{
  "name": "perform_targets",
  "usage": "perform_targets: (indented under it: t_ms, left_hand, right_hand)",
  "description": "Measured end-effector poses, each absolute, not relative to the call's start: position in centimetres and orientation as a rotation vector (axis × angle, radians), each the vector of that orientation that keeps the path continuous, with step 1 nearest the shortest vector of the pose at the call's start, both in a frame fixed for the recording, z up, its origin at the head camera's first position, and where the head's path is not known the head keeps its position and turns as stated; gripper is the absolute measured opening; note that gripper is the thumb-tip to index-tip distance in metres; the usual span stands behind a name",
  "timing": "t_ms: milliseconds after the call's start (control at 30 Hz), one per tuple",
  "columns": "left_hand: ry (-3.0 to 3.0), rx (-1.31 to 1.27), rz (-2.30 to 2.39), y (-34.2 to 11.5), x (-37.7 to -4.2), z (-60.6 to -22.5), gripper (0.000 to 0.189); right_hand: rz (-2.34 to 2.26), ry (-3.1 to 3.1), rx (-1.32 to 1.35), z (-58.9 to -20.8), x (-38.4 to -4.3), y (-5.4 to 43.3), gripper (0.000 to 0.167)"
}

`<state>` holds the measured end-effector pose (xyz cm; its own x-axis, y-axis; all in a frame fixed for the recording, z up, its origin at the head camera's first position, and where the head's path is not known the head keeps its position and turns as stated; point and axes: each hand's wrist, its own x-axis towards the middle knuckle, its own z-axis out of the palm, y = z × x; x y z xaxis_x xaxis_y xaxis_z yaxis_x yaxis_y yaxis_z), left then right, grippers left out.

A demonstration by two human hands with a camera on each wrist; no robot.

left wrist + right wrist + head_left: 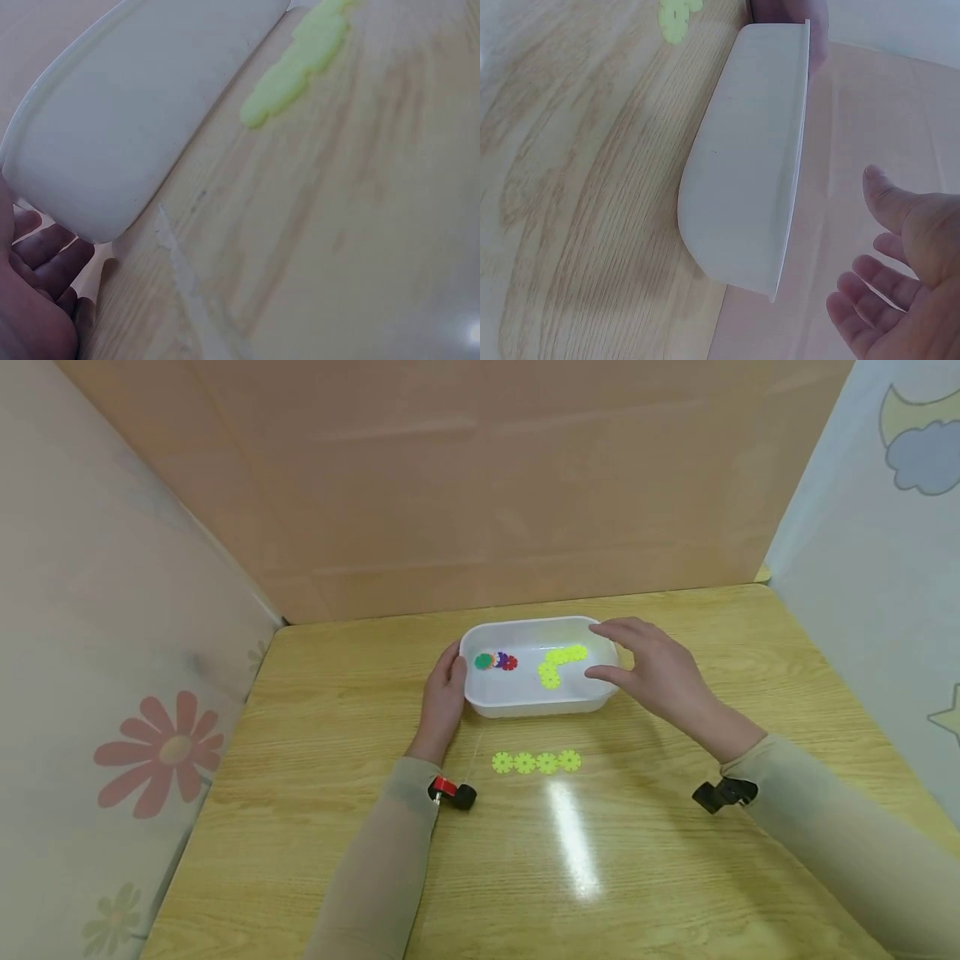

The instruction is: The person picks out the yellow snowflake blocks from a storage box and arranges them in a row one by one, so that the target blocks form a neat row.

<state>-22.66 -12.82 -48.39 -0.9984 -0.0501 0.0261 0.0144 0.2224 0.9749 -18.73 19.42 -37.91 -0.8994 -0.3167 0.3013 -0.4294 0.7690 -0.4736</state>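
A white plastic basin (540, 700) stands on the wooden table. My left hand (442, 700) rests against its left end, fingers along the outside wall. Over the basin's right end, my right hand (656, 672) hovers with thumb and fingers spread and nothing between them; the right wrist view shows this hand (911, 277) apart from the wall. Inside the basin, several yellow-green notched snowflake discs (550, 677) lie towards the right. Green (483, 662), purple (502, 659) and red discs (511, 663) overlap at the left, with an orange one partly hidden.
A row of yellow-green snowflake discs (536, 762) lies on the table (337, 735) in front of the basin. A brown panel (487, 485) rises behind the table, with pale decorated walls (90, 610) at both sides. Light glares on the tabletop near the row.
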Motion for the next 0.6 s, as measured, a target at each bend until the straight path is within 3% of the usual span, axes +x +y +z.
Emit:
perform_targets:
  t_ms: [600]
  left_hand:
    - [-2.406, 0.036, -1.933, -12.7, -22.7, -48.4, 0.051]
  right_hand:
    - [0.759, -3.133, 0.573, -39.9, -22.4, 15.5, 0.076]
